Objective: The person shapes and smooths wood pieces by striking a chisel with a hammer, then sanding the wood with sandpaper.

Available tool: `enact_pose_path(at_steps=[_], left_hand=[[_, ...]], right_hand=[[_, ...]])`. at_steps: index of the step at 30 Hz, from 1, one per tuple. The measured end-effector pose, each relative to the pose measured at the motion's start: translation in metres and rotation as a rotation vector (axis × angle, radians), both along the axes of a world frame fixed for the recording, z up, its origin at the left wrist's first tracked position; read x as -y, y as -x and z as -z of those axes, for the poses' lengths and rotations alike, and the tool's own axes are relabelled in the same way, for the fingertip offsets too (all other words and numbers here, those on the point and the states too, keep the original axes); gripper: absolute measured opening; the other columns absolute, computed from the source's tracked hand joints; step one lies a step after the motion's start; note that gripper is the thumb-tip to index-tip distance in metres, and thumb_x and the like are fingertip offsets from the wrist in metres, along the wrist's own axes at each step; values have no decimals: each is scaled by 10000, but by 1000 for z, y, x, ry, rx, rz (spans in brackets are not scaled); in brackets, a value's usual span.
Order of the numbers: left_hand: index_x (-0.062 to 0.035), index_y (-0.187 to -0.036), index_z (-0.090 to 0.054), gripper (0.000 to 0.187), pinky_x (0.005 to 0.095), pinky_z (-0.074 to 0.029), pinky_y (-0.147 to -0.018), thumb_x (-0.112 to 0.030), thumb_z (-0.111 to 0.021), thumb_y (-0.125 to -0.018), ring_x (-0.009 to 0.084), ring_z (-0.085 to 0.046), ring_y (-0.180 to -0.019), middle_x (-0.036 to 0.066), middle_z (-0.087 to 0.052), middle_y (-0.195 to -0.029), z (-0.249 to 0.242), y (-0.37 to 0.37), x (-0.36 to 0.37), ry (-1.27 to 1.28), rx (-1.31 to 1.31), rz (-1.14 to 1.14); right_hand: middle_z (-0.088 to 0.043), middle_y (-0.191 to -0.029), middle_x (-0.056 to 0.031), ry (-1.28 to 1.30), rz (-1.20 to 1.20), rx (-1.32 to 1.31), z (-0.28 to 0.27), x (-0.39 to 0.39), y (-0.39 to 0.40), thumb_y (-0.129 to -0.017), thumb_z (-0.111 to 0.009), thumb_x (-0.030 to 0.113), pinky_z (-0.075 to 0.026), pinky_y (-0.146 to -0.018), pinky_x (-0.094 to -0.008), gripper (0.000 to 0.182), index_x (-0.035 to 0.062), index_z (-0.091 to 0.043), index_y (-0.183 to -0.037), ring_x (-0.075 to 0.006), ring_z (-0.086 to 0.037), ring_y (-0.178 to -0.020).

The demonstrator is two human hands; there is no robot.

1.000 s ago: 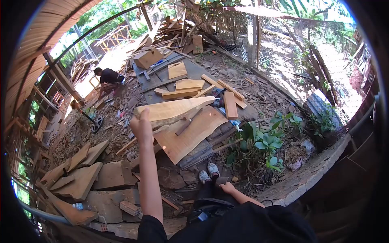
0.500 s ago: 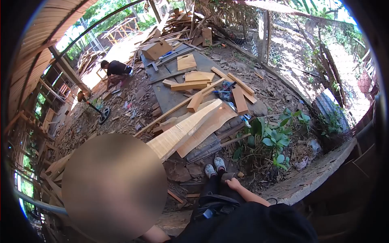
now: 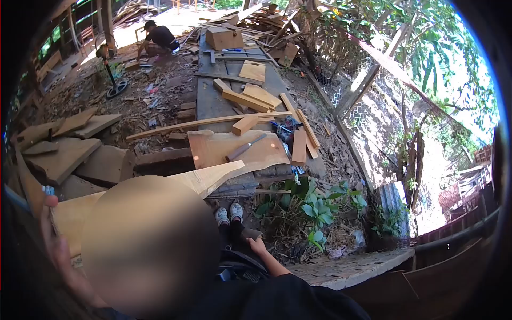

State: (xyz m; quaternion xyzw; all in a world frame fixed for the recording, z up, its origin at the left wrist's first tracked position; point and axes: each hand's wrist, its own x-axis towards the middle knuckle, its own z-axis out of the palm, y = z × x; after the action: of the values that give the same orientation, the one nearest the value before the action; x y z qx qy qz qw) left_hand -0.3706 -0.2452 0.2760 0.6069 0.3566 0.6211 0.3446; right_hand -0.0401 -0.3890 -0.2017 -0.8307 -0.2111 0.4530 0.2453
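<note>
A person stands at the near end of a cluttered wood yard, two grey shoes (image 3: 228,214) together on the dirt. The left hand (image 3: 53,234) is raised at the left edge of the view, its grip closed around the near end of a long pale plank (image 3: 208,178), thumb uppermost; the plank runs from that hand out across the ground, its far tip resting just short of a wide slab (image 3: 237,149). Much of the plank's middle is hidden behind a blurred patch. The right hand (image 3: 257,246) hangs low by the thigh, next to a small dark block (image 3: 249,234); whether its grip holds the block or merely touches it cannot be told.

A chisel-like tool (image 3: 244,148) lies slantwise on the wide slab. Beyond it a dark platform (image 3: 213,101) carries short offcuts (image 3: 248,98), a square board (image 3: 252,71) and a cardboard box (image 3: 224,38) at its far end. A thin strip of wood (image 3: 208,124) lies across the platform's near edge. Thick slabs (image 3: 64,154) are stacked on the ground to the left. Green plants (image 3: 314,205) grow just right of the shoes, beside a wire fence (image 3: 368,101). At the far end of the yard another person (image 3: 159,38) in dark clothes crouches over the ground, with a floor fan (image 3: 109,72) standing nearby.
</note>
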Motion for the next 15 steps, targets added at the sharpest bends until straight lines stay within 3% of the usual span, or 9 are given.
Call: enact_pose_path(at_steps=[3,5,7,10,12,15], left_hand=[[100,-1267,-262,694,377,-316,-962,-383,-436,-800,294,-393,-1160,218,-353,-1257,-25,-10,8,-18,-200,-67],[99,-1284,-214,748,400,-322,-961,-443,-393,-799,334,-404,-1148,250,-342,-1256,-39,-33,12,-112,-372,13],[83,-1300,-199,778,423,-327,-958,-484,-371,-795,372,-432,-1112,290,-318,-1270,-49,-59,17,-171,-382,77],[59,-1311,-204,819,448,-333,-951,-540,-365,-777,402,-460,-1065,323,-310,-1268,-43,-115,9,-251,210,179],[45,-1317,-196,842,460,-334,-948,-567,-367,-764,407,-462,-1051,332,-319,-1249,-28,-131,3,-321,428,169],[16,-1330,-181,844,482,-331,-943,-564,-384,-751,399,-460,-1040,341,-322,-1230,-15,-138,0,-485,384,158]], right_hand=[[-580,-1057,-171,-103,1,-16,37,3,-5,-770,-536,309,-384,-884,-322,436,8,-536,-1086,-285,-522,-1042],[-579,-1065,-160,-87,-11,10,37,3,-4,-771,-535,308,-385,-882,-320,434,21,-535,-1096,-276,-523,-1040],[-582,-1063,-153,-75,-23,34,37,2,-4,-771,-534,308,-387,-879,-318,429,27,-539,-1095,-270,-527,-1034],[-594,-1035,-154,-89,-22,39,44,1,-4,-773,-533,309,-393,-866,-318,416,22,-553,-1073,-268,-539,-1014],[-603,-1007,-162,-122,1,12,44,3,-6,-777,-528,308,-399,-854,-319,404,11,-565,-1048,-273,-549,-994],[-610,-957,-200,-69,84,87,45,6,-6,-793,-526,335,-406,-836,-333,428,-35,-574,-1004,-297,-562,-970]])
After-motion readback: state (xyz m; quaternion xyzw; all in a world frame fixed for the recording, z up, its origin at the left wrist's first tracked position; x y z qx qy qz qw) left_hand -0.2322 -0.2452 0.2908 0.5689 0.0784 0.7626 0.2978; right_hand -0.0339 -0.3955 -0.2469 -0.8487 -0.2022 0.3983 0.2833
